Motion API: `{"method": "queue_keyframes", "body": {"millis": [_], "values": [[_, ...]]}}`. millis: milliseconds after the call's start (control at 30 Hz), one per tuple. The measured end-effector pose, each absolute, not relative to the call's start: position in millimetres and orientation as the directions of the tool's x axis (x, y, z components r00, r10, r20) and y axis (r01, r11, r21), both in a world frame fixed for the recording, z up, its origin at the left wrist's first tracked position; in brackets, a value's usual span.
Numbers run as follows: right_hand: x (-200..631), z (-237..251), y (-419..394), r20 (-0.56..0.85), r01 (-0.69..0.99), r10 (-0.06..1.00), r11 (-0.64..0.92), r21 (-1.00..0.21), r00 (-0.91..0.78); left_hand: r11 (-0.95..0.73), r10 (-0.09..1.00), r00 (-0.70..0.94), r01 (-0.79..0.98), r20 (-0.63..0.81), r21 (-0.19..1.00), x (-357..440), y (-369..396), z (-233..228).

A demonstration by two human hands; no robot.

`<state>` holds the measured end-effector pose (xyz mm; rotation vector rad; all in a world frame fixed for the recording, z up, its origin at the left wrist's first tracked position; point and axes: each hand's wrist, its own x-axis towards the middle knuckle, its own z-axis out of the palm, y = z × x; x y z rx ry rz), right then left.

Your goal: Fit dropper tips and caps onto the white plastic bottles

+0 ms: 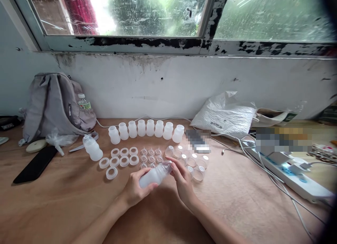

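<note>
My left hand (134,190) grips a white plastic bottle (152,176) by its body, tilted with its neck pointing up and right. My right hand (181,177) is closed on the clear cap end of that bottle (166,165). Just beyond my hands lie several white screw rings (123,159), several small clear teats (151,155) and several clear dome caps (193,163). A row of several open white bottles (146,129) stands behind them. One capped bottle (92,148) stands at the left of the rings.
A grey backpack (54,103) with a water bottle (83,102) leans at the back left, a black phone (35,164) and a clear bag (59,140) in front of it. A white plastic bag (226,116), cables (263,167) and a power strip (292,175) lie on the wooden table (65,202) at the right.
</note>
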<state>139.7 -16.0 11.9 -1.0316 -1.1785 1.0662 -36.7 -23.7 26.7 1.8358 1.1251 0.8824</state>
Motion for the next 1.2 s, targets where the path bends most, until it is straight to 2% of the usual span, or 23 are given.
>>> {"method": "queue_keyframes", "body": {"millis": [167,433,600,733,900,1067,1200], "values": [[135,-2,-19,0.192,-0.100,0.972,0.206,-0.974,0.133,-0.299,0.926,0.337,0.376,0.172,0.877,-33,-28,26],[129,-5,-21,0.222,0.012,0.961,0.223,-0.975,0.166,-0.387,0.908,0.331,0.433,0.256,0.814,-32,-29,26],[129,-1,-20,0.231,0.019,0.968,0.230,-0.973,0.102,-0.480,0.871,0.347,0.449,0.348,0.754,-36,-25,13],[133,11,-22,0.311,0.006,0.951,0.311,-0.951,0.005,-0.557,0.826,0.388,0.448,0.409,0.699,-34,-22,3],[140,17,-17,0.374,-0.085,0.922,0.382,-0.920,0.096,-0.510,0.853,0.327,0.363,0.407,0.780,-33,-26,-1],[144,4,-4,0.386,-0.035,0.915,0.392,-0.919,0.116,-0.373,0.918,0.247,0.261,0.312,0.890,-35,-17,-9],[140,-1,-2,0.384,0.025,0.920,0.383,-0.923,0.074,-0.315,0.942,0.219,0.315,0.254,0.895,-33,-17,-11]]}}
